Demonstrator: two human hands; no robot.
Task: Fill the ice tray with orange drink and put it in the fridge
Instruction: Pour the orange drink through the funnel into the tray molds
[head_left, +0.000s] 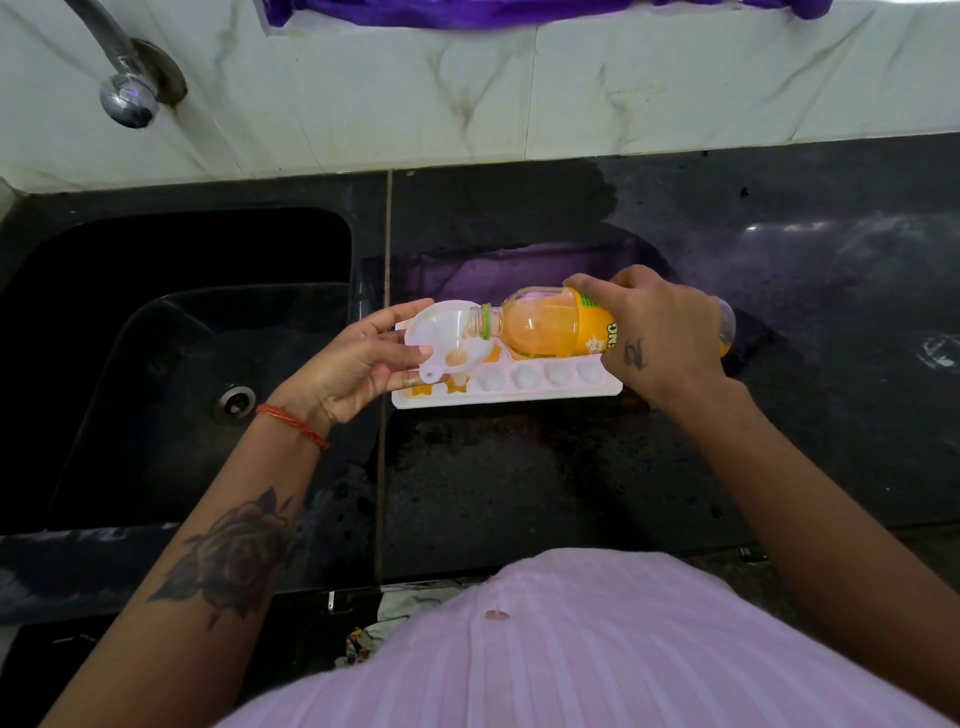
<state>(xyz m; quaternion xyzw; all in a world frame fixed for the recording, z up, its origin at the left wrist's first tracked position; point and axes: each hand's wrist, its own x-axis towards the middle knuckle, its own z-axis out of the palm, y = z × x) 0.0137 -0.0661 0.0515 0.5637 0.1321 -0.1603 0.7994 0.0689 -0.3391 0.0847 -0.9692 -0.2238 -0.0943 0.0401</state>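
A white ice tray (524, 392) lies on the black counter. Its left cells hold orange drink; the cells to the right look pale. My left hand (358, 364) holds a white funnel (447, 338) over the tray's left end, fingers along its rim. My right hand (665, 338) grips an uncapped orange drink bottle (545, 325), tipped almost flat. The bottle's mouth reaches into the funnel, where a little orange liquid sits at the bottom. The hand covers much of the bottle's label and rear part.
A deep black sink (182, 364) with a drain lies just left of the tray. A chrome tap (127, 98) sticks out of the white marble wall (519, 93) behind. The counter (519, 493) looks wet around the tray. Purple cloth (519, 10) hangs at the top.
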